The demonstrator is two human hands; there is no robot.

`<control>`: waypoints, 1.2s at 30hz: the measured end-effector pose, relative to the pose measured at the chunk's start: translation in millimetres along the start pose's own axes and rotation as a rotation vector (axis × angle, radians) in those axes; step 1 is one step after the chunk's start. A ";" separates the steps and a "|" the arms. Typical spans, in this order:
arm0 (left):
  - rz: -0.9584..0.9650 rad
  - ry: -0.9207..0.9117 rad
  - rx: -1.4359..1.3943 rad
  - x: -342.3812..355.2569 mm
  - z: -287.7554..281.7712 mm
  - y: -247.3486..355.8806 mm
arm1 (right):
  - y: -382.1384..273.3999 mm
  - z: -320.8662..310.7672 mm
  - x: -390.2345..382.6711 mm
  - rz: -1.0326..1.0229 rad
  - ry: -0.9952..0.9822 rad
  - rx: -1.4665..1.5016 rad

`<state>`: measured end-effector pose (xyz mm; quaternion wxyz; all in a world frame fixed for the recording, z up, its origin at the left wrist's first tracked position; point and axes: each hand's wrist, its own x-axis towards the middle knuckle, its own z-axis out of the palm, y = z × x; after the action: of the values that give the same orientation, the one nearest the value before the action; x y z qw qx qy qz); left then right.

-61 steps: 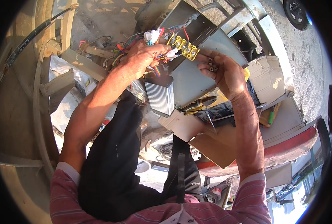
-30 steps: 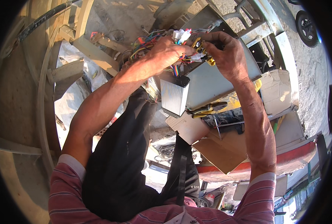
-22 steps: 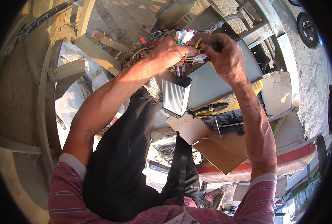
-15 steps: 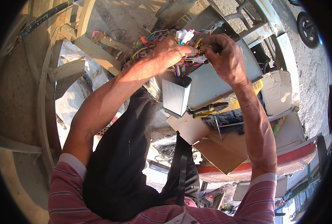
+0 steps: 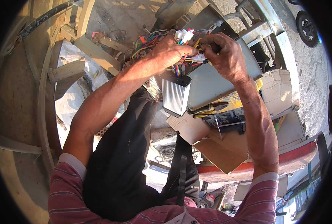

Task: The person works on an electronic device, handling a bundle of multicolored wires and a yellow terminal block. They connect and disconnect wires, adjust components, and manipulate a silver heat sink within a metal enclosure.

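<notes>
My left hand (image 5: pixel 170 53) is closed, thumb and finger pinching into a bundle of multicoloured wires (image 5: pixel 145 43). Close beside it, my right hand (image 5: pixel 227 56) pinches a thin yellow wire (image 5: pixel 199 42), its fingers curled. The fingertips of both hands almost meet, so the exact spot they work on is partly hidden. White plug connectors (image 5: pixel 184 35) stick up just behind my left fingers. Below the hands, a silver finned controller box (image 5: pixel 175 96) with black ends stands tilted, and coloured leads run from its top end.
A grey metal panel (image 5: pixel 222 76) lies under my right hand. Nearer are cardboard pieces (image 5: pixel 225 151), a yellow item with black cable (image 5: pixel 229 106) and a red-edged rim (image 5: pixel 285 160). Wooden beams (image 5: pixel 93 52) stand at left; a wheel (image 5: pixel 307 29) is at far right.
My right hand shifts very slightly at the wires, and its forearm moves a little to the right. My left hand and the controller box stay in place.
</notes>
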<state>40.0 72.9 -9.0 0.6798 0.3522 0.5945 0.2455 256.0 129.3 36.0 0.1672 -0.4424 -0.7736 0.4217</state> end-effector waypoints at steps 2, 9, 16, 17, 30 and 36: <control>-0.020 0.013 -0.005 0.3 0.8 0.3 | 2.5 -3.1 3.5 -0.062 -0.022 -0.041; 0.037 0.057 -0.168 -0.3 7.2 -0.5 | 9.2 -9.3 11.7 -0.207 -0.101 -0.079; 0.011 0.065 -0.172 0.5 8.3 0.1 | 12.4 -13.2 17.0 -0.265 -0.150 -0.106; 0.009 0.064 -0.169 0.5 7.8 0.3 | 12.4 -14.4 17.9 -0.272 -0.153 -0.096; 0.005 0.052 -0.155 -3.4 7.6 5.8 | 4.8 -10.4 14.9 -0.182 -0.070 -0.051; 0.015 0.056 -0.155 -3.7 7.1 6.2 | 5.2 -9.0 13.8 -0.169 -0.093 -0.207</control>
<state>46.8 72.7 -1.5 0.6863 0.2960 0.5899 0.3057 256.8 146.5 35.5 0.1194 -0.3707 -0.8544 0.3441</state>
